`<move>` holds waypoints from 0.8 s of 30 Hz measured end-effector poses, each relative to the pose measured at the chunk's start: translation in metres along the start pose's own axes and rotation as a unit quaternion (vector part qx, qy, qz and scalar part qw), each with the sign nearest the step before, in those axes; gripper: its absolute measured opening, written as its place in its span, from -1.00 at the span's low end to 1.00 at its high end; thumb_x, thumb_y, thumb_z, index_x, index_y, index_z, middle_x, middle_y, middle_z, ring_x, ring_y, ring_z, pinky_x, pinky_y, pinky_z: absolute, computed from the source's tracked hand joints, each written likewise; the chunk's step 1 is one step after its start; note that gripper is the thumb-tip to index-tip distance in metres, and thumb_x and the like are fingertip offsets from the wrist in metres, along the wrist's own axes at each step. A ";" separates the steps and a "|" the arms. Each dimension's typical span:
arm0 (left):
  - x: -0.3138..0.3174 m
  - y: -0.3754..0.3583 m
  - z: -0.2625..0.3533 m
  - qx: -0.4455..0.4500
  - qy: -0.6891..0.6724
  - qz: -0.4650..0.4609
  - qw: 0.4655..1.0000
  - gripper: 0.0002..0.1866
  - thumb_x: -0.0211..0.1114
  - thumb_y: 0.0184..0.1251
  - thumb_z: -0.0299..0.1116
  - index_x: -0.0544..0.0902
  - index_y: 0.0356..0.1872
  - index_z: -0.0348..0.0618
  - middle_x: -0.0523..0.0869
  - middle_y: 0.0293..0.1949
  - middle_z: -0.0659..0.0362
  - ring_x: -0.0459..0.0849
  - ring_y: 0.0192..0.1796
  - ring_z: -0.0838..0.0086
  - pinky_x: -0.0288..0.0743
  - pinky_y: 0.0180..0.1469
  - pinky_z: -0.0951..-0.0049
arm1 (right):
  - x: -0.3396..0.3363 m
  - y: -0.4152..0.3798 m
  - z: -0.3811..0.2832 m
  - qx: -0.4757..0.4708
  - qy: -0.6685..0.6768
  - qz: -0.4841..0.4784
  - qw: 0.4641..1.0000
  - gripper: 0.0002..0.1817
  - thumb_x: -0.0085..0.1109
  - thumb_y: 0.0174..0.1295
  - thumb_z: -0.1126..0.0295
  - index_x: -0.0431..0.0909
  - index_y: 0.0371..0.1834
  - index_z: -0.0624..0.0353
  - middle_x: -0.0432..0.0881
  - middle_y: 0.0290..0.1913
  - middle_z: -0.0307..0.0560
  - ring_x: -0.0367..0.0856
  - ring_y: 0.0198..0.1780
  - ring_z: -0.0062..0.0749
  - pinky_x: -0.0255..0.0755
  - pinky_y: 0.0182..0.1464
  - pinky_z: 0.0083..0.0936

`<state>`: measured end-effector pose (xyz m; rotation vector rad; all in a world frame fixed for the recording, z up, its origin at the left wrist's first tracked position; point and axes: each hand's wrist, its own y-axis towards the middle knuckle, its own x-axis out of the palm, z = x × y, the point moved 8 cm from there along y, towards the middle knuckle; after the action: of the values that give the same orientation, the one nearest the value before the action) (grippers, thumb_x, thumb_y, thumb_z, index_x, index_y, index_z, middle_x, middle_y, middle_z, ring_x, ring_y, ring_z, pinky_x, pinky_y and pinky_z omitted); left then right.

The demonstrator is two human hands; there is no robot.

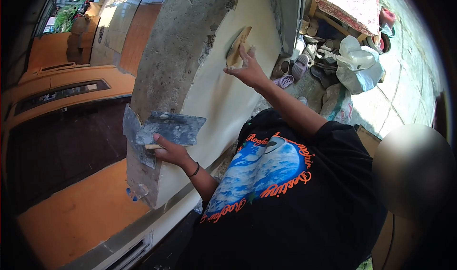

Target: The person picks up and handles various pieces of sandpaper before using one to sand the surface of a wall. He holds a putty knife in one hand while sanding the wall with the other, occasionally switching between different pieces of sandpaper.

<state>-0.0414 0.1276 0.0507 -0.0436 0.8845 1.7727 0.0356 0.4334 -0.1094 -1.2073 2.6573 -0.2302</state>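
My right hand (250,70) presses a thin tan scraper blade (236,51) against the smooth cream face of a wall end (238,86), its fingers spread along the blade. Lower down, my left hand (172,152) grips a grey-smeared plastering trowel (175,128); the thumb lies on the plate and a bit of pale handle shows beside it. The trowel overlaps the rough grey concrete side (169,51) of the wall. More grey-smeared sheet (130,121) shows just behind the plate. A dark band circles my left wrist.
Shoes and clogs (300,66) lie on the floor by the wall, near a white plastic bag (357,65) and a sack. Beyond stands a table with a flowered cloth (347,5). Left of the wall are orange surfaces (85,213) and a dark brown panel (66,146).
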 end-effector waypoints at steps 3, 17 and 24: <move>0.000 0.001 -0.003 -0.002 0.008 -0.008 1.000 -0.34 0.05 0.34 0.02 0.47 -0.12 -0.66 0.60 -0.17 -0.25 0.63 -0.18 0.15 0.51 -0.13 0.30 | -0.002 0.002 -0.002 0.034 0.048 0.024 0.998 0.12 0.14 -0.05 -0.30 0.00 0.37 0.39 -0.38 0.38 0.56 -0.34 0.47 0.13 -0.11 0.40 -0.39; -0.001 0.003 -0.009 0.018 0.028 0.004 0.999 -0.38 0.07 0.34 -0.03 0.46 -0.09 -0.64 0.60 -0.17 -0.23 0.64 -0.19 0.17 0.52 -0.15 0.33 | -0.015 0.003 -0.002 -0.086 0.127 0.232 0.961 -0.44 -0.18 0.35 0.13 0.27 0.22 0.40 -0.09 0.39 0.40 -0.11 0.43 0.15 -0.13 0.40 -0.38; 0.001 0.002 -0.007 -0.022 0.040 -0.022 0.999 -0.43 0.01 0.37 -0.07 0.47 -0.10 -0.60 0.61 -0.20 -0.24 0.64 -0.19 0.06 0.47 -0.12 0.24 | -0.042 0.030 -0.034 -0.150 0.163 0.292 0.930 -0.45 -0.17 0.37 0.16 0.20 0.29 0.34 0.08 0.39 0.21 0.01 0.43 -0.08 -0.09 0.40 -0.41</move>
<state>-0.0464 0.1241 0.0465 -0.1623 0.8948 1.7589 0.0322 0.4867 -0.0785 -0.4025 3.2896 0.0912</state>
